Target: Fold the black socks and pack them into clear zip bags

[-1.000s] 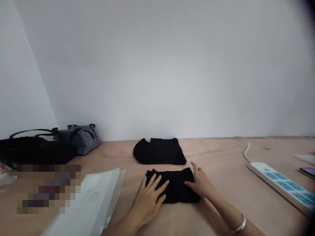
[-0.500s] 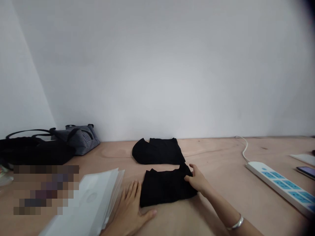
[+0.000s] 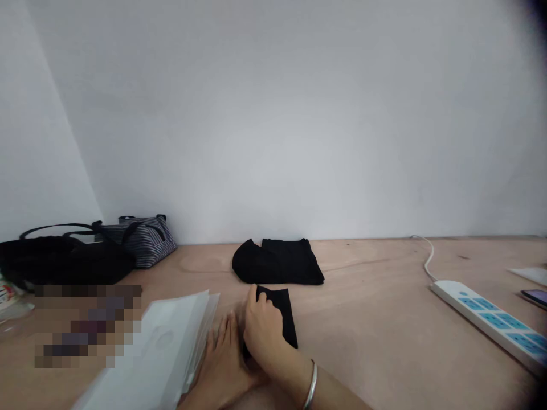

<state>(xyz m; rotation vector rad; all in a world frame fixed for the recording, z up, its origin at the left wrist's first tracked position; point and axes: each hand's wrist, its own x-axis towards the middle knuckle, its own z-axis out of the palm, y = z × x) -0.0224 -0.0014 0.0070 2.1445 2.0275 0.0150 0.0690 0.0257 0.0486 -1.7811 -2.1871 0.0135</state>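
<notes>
A folded black sock lies on the table in front of me, its left part covered by my hands. My right hand is curled over that left part with the cloth under its fingers, and the wrist crosses above my left thumb. Flat on the table beside the sock's left edge rests my left hand, fingers stretched out and thumb hidden. Farther back lies a second black sock, flat, with a rounded end to the left.
White translucent zip pouches lie left of my left hand. A black bag and a striped bag stand at the back left. On the right are a white power strip with a cord and a phone.
My right hand has moved left, carrying the near sock's right end over, so the sock is now folded narrower. My left hand has stayed at its left edge.
</notes>
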